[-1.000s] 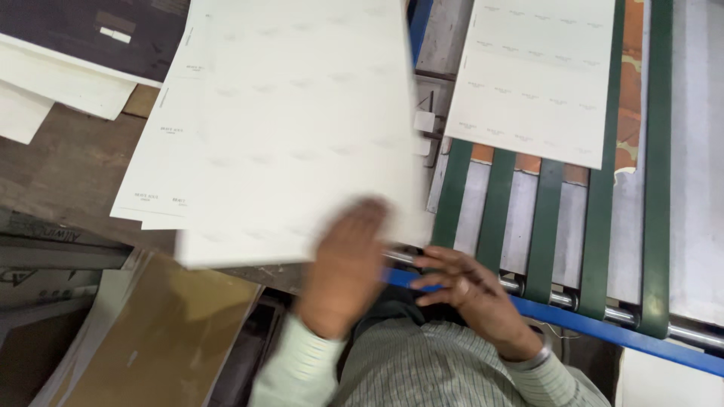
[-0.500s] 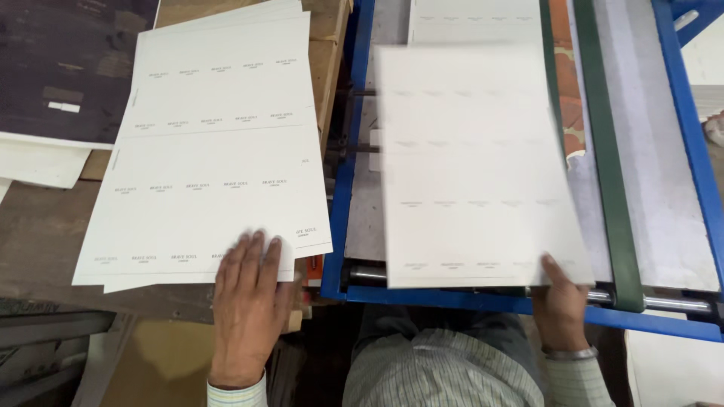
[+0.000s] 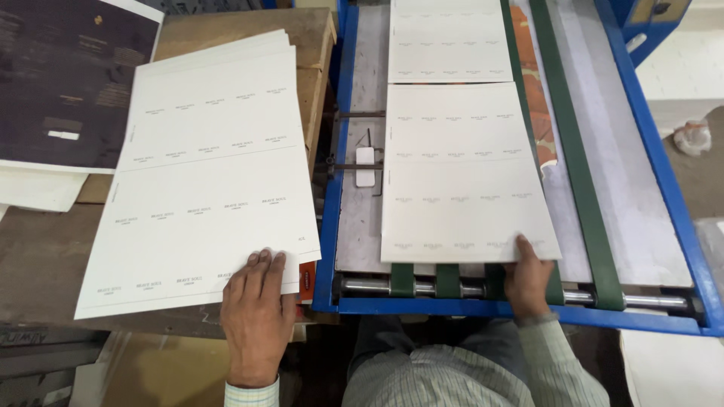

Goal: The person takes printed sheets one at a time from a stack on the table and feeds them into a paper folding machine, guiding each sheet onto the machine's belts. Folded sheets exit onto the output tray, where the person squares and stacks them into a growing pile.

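A flat white sheet (image 3: 464, 173), matte card with rows of small grey print, lies on the grey metal bed (image 3: 362, 226) of a blue-framed conveyor (image 3: 332, 226). The right hand (image 3: 526, 280) holds its near right corner, fingertips on top of the card and the palm below its edge; the thumb's grip underneath is hidden. Green belts (image 3: 581, 173) run lengthwise along the bed, and short green bands wrap a steel roller (image 3: 369, 286) at the near end. A second sheet (image 3: 446, 38) of the same kind lies farther up the bed, just beyond the first.

To the left, a thick stack (image 3: 204, 181) of the same rectangular card sits on a wooden table (image 3: 45, 256). The left hand (image 3: 256, 320) rests flat on the stack's near right corner, fingers together and straight, gripping nothing. A dark printed sheet (image 3: 68, 75) lies at the far left, well apart from the stack.
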